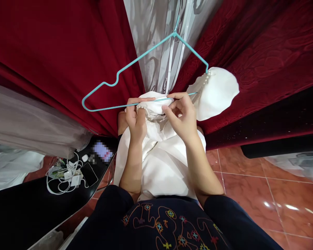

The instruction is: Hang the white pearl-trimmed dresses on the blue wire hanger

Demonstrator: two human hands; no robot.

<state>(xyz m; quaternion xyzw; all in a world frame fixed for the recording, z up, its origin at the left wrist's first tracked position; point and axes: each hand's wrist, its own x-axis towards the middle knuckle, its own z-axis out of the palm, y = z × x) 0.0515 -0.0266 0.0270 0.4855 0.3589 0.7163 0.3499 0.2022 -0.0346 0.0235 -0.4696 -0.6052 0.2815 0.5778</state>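
Observation:
A white dress (169, 170) with pearl-bead trim lies across my lap. One white sleeve (221, 92) hangs on the right end of a light-blue hanger (146, 53), whose left end is bare. My left hand (137, 118) grips the beaded neckline, its fingers lying along the hanger's lower bar and its thumb in front. Close beside it, my right hand (182, 116) pinches white fabric at the same bar, thumb against fingertips. Part of the bar runs behind the right fingers and into the sleeve.
Dark red curtains (68, 41) hang on both sides, with sheer white fabric (156, 38) between them. At left a black table (21, 208) carries a phone (89, 174), white cables (68, 173) and a small white case (85, 158). Red tiles (245, 184) cover the floor.

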